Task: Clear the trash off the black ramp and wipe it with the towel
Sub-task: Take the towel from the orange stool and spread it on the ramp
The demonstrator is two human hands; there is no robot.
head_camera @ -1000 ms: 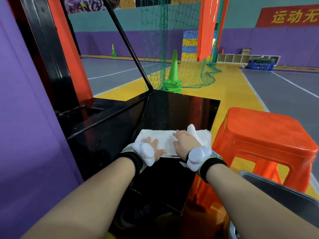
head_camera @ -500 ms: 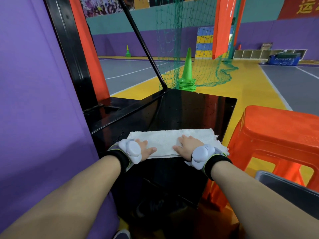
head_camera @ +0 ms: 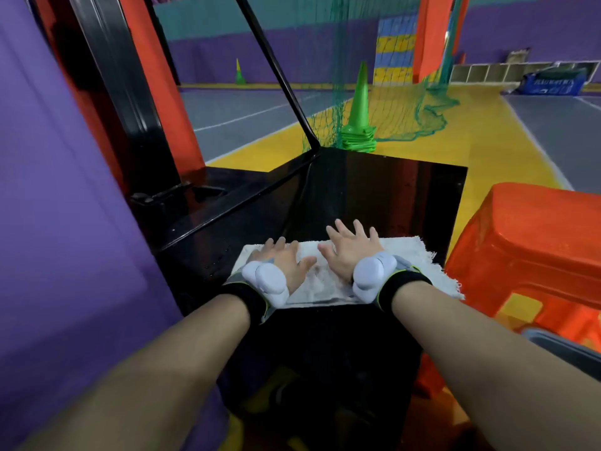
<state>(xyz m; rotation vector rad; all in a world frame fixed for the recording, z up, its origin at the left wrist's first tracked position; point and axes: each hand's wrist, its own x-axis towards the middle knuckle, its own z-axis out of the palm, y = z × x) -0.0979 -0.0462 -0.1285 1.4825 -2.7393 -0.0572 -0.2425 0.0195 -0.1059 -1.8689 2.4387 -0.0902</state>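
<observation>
A white towel (head_camera: 413, 262) lies spread flat across the glossy black ramp (head_camera: 383, 196), near its front part. My left hand (head_camera: 281, 260) rests palm down on the towel's left half, fingers apart. Flat on the middle of the towel lies my right hand (head_camera: 353, 247), its fingertips reaching just past the far edge onto the ramp. Neither hand grips the cloth; both press on it. No trash shows on the visible ramp surface. Both wrists wear black bands with white pods.
An orange plastic stool (head_camera: 533, 242) stands close to the ramp's right side. A grey bin rim (head_camera: 559, 348) shows at the lower right. A purple padded wall (head_camera: 65, 222) and black post (head_camera: 123, 92) close the left. A green cone stack (head_camera: 359, 125) stands beyond the ramp.
The towel went from bunched at its right end to spread flat. Both hands slid farther up onto it with fingers splayed, and the view shifted left and closer.
</observation>
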